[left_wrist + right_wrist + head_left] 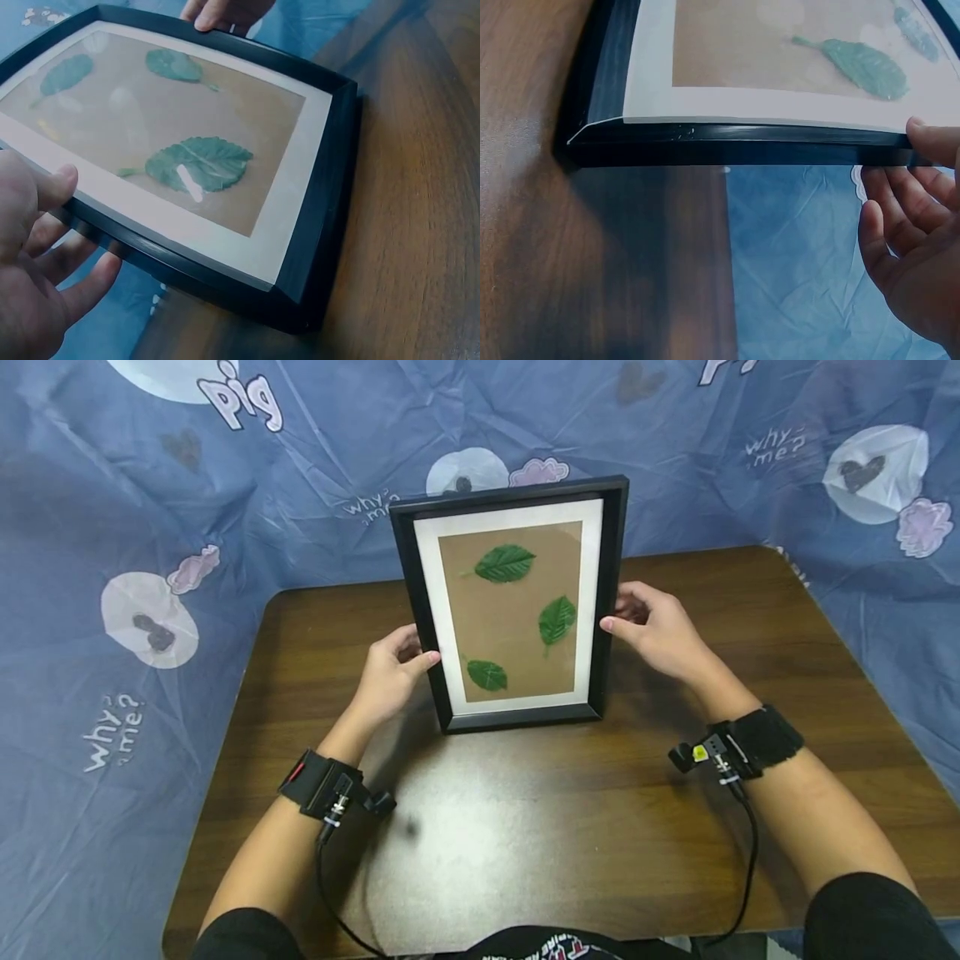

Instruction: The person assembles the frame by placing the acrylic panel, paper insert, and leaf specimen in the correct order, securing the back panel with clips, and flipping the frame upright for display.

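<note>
A black picture frame (611,568) stands nearly upright over the wooden table, tilted slightly, its front facing me. Inside it a white mat (525,704) borders a brown backing with three green leaves (505,563) under a glossy clear cover. My left hand (390,672) grips the frame's left side, thumb on the front edge and fingers behind. On the opposite side, a little higher, my right hand (660,631) pinches the edge the same way. In the right wrist view the fingers (900,195) curl under the black edge (780,152).
The brown wooden table (480,827) spans the foreground and shows a bright reflection. Behind it hangs a wrinkled blue printed cloth (315,468). Both forearms wear black wrist cameras (330,789) with cables running back toward the body.
</note>
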Demonstrator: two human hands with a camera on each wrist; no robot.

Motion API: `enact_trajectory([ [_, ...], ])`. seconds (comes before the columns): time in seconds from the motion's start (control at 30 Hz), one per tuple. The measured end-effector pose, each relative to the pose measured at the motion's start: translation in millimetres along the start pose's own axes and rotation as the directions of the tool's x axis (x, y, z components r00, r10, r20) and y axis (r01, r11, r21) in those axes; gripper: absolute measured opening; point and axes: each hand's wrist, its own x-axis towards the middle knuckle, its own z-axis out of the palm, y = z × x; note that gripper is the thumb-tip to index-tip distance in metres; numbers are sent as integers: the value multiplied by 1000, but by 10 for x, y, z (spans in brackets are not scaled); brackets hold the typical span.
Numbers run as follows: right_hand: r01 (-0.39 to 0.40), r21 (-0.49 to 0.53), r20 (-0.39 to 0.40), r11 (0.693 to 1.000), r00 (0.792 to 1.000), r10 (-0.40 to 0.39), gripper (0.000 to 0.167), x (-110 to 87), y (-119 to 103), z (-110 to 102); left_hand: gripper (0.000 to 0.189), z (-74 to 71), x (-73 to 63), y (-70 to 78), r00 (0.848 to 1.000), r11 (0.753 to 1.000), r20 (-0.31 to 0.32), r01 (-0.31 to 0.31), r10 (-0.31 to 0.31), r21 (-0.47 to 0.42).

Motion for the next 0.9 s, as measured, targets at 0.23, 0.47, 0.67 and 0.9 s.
enact_trajectory([
  [0.23,18,70,22,997,1000,-20,38,-17,18,7,42,12,-55,-59,1000,1000,21,10,-10,-25],
  [0.47,18,73,65,997,998,-23,39,-75,108,29,35,26,-57,-97,997,998,82,8,-3,-59],
  [0.67,4,87,75,996,997,-10,37,-118,171,82,38,17,-30,-80,995,998,93,38,-33,-58],
  [0.9,-20,75,100,997,995,12,35,-192,225,132,37,14,-54,-113,996,997,83,42,-37,-62],
])
